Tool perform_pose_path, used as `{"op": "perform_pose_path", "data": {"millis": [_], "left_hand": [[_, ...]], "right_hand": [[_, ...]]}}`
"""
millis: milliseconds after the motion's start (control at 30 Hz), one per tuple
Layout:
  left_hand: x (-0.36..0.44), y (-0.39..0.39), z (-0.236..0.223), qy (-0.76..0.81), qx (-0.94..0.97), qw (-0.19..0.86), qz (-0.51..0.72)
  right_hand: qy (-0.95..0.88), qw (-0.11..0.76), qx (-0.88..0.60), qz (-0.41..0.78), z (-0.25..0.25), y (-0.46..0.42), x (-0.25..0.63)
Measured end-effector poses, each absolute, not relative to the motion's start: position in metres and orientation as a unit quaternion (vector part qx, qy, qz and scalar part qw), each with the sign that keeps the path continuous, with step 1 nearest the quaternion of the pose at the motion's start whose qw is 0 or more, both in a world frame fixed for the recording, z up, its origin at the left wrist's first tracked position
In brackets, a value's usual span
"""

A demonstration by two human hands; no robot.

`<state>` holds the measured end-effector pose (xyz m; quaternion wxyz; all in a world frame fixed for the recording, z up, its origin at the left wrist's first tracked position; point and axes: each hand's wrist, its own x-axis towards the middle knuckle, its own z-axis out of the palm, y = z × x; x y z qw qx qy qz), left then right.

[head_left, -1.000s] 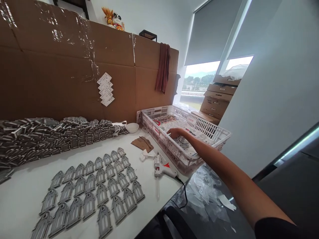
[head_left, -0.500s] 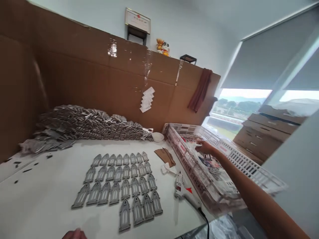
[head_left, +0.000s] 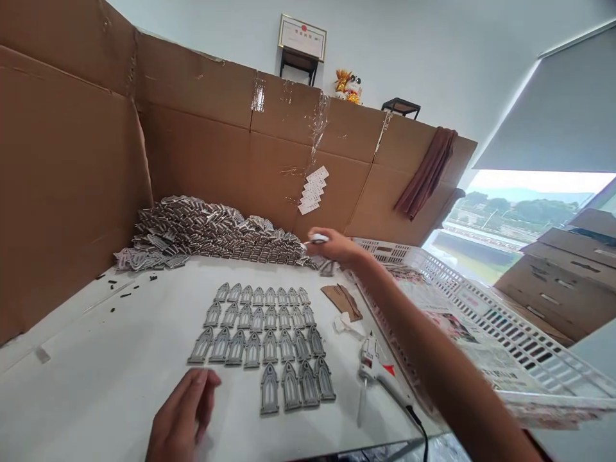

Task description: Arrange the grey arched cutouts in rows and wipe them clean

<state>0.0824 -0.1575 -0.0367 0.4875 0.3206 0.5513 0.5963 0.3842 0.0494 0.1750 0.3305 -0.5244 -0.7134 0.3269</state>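
My right hand (head_left: 334, 247) reaches over the far side of the table at the right end of a heaped pile of grey window-shaped pieces (head_left: 216, 234). Its fingers close around a small white object (head_left: 318, 238), too blurred to name. A greyish thing (head_left: 328, 267) shows just below that hand. Low in the view, my left hand (head_left: 183, 414) hovers over or rests on the white table, fingers loosely curled together, with nothing visible in them. Beyond it lie rows of grey arched window pieces (head_left: 253, 350), flat and side by side.
A glue gun (head_left: 373, 362) with a cord lies right of the rows, near a torn cardboard piece (head_left: 341, 301) and crumpled white scraps (head_left: 347, 326). A white plastic crate (head_left: 474, 301) lined with newspaper stands at the right. Cardboard walls (head_left: 206, 141) enclose the back and left.
My right hand has moved left from over the crate to the pile's right end and grips something white. My left hand has come further into view. The camera has turned left.
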Motion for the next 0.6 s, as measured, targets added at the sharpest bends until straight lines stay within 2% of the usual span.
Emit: {"op": "perform_pose_path", "data": {"millis": [100, 167, 267, 433, 600], "left_hand": [[0.096, -0.134, -0.007, 0.468, 0.308, 0.455, 0.692], [0.1, -0.118, 0.01, 0.406, 0.215, 0.471, 0.753], [0.091, -0.104, 0.022, 0.34, 0.073, 0.475, 0.808], [0.052, -0.11, 0.014, 0.317, -0.056, 0.463, 0.826], [0.03, -0.118, 0.005, 0.322, -0.076, 0.462, 0.823]], "right_hand": [[-0.695, 0.34, -0.392, 0.498, 0.138, 0.034, 0.282], [-0.661, 0.324, -0.337, 0.587, 0.11, 0.021, 0.221], [-0.633, 0.25, -0.333, 0.653, 0.075, 0.002, 0.149], [-0.699, 0.196, -0.373, 0.578, 0.045, -0.02, 0.084], [-0.812, 0.18, -0.361, 0.422, 0.046, -0.04, 0.073]]}}
